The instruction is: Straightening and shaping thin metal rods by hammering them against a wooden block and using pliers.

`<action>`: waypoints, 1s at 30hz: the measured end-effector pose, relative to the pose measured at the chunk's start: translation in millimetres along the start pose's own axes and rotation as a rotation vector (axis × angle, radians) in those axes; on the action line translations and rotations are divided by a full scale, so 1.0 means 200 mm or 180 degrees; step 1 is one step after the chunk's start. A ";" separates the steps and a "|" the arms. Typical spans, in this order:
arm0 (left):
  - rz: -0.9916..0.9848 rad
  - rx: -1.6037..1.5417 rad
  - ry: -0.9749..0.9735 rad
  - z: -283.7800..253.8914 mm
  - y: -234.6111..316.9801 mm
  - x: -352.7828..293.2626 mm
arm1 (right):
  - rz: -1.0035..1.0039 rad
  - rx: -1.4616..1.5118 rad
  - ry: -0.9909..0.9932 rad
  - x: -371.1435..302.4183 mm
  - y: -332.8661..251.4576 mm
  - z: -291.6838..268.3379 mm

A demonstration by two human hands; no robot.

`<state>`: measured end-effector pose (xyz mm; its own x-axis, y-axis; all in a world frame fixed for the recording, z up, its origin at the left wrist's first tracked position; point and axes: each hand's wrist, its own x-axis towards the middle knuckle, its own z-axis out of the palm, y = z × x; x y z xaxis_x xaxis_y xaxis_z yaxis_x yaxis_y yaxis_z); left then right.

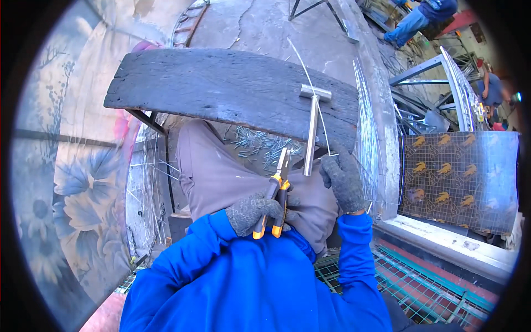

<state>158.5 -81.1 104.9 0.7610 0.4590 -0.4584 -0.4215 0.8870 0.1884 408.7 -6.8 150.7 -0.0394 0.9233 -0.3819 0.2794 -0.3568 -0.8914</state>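
My left hand (250,213), in a grey knit glove, grips a pair of pliers (276,191) with orange and black handles above my lap. The jaws point up and away from me. My right hand (344,180), also gloved, has its fingers curled around the near end of a thin metal wire (310,83). From there the wire slants up across the bench (221,83), over a T-shaped metal hammer (313,124). The hammer's head rests on the dark wooden plank, while its handle sticks out past the near edge. My right fingertips are partly hidden.
Many short cut wire pieces (265,145) litter the floor under the bench. A bundle of long wires (366,133) stands at the bench's right end. Loose wire (148,188) hangs at left by a floral cloth (83,193). A person (420,22) works at far right near metal frames (423,69).
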 end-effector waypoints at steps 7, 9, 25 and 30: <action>0.0042 -0.0132 0.0037 0.00 -0.02 0.01 | -0.0350 0.0430 -0.0192 -0.01 -0.06 0.01; 0.0010 -0.0050 0.0046 0.01 -0.01 0.01 | -0.0434 0.0912 -0.0289 -0.02 -0.07 0.01; -0.0175 0.0429 0.0334 -0.07 -0.05 0.06 | -0.2977 0.0948 0.2364 -0.27 -0.57 -0.40; -0.0016 0.0090 0.0242 0.02 -0.01 0.00 | -0.2575 -0.0938 0.2846 0.10 -0.17 -0.82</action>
<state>161.6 -81.9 107.5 0.7229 0.4504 -0.5239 -0.4029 0.8908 0.2099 555.1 47.9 213.0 0.3346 0.6771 0.6554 0.6888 0.2989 -0.6605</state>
